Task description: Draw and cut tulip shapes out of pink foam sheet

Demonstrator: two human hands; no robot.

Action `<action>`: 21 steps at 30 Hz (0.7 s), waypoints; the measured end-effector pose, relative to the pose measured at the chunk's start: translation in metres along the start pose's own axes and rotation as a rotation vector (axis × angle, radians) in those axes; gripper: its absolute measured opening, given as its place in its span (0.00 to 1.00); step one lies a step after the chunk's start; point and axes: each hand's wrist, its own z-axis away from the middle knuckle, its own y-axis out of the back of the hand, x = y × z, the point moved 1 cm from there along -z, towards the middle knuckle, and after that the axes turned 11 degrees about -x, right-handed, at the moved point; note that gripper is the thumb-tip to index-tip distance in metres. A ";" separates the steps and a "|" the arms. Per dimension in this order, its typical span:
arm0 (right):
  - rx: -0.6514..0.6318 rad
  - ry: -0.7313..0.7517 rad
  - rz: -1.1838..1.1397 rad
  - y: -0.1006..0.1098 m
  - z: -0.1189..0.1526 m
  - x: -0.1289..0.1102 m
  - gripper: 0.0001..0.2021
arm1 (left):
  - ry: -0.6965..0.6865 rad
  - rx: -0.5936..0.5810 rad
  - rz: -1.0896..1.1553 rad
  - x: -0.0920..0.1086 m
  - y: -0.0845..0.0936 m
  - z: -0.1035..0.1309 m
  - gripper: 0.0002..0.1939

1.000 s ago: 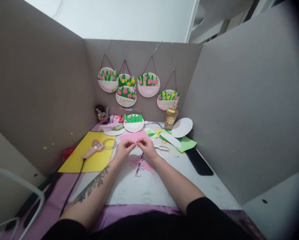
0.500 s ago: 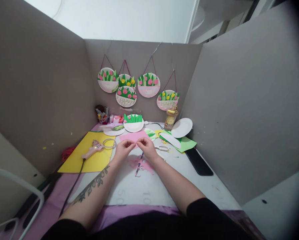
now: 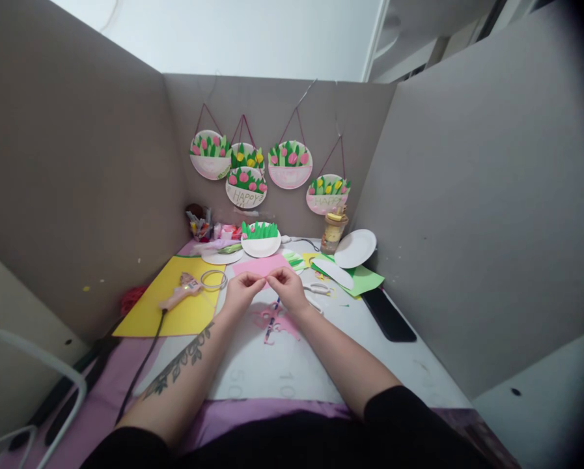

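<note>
My left hand (image 3: 244, 291) and my right hand (image 3: 288, 290) meet fingertip to fingertip over the middle of the table. Both are closed in a pinch on a small pink paper piece (image 3: 266, 278), mostly covered by the fingers. Just behind them lies a sheet of pink paper (image 3: 252, 266). Below, between my wrists, pink paper scraps (image 3: 286, 324) lie around a dark blue pen (image 3: 272, 319). Scissors (image 3: 318, 289) rest right of my right hand, their blades partly hidden. A paper plate with green paper grass (image 3: 261, 246) stands beyond my hands.
On the left, a glue gun (image 3: 181, 293) and a tape ring (image 3: 214, 280) lie on yellow paper (image 3: 145, 319). To the right are white plates (image 3: 355, 249), green paper (image 3: 368, 283), a drink cup (image 3: 333, 234) and a black phone (image 3: 388, 317). Decorated plates (image 3: 290, 177) hang on the grey partition.
</note>
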 end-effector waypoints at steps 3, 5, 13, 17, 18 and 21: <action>0.008 -0.003 0.002 -0.001 0.000 0.000 0.08 | 0.008 0.015 -0.004 -0.002 -0.001 0.000 0.12; 0.019 0.003 0.007 -0.001 0.000 -0.001 0.08 | 0.010 0.030 -0.009 -0.004 -0.002 -0.001 0.11; 0.045 0.002 0.004 -0.003 0.000 0.001 0.06 | 0.010 0.068 0.028 -0.016 -0.005 -0.006 0.11; 0.045 0.016 0.055 -0.003 -0.002 0.005 0.07 | -0.019 0.069 0.029 -0.022 -0.007 -0.008 0.11; 0.050 0.025 0.055 -0.004 -0.002 0.007 0.07 | -0.024 0.061 0.045 -0.022 -0.008 -0.008 0.12; 0.057 0.050 0.006 -0.006 -0.005 0.012 0.10 | -0.025 0.044 0.153 -0.022 -0.013 -0.008 0.18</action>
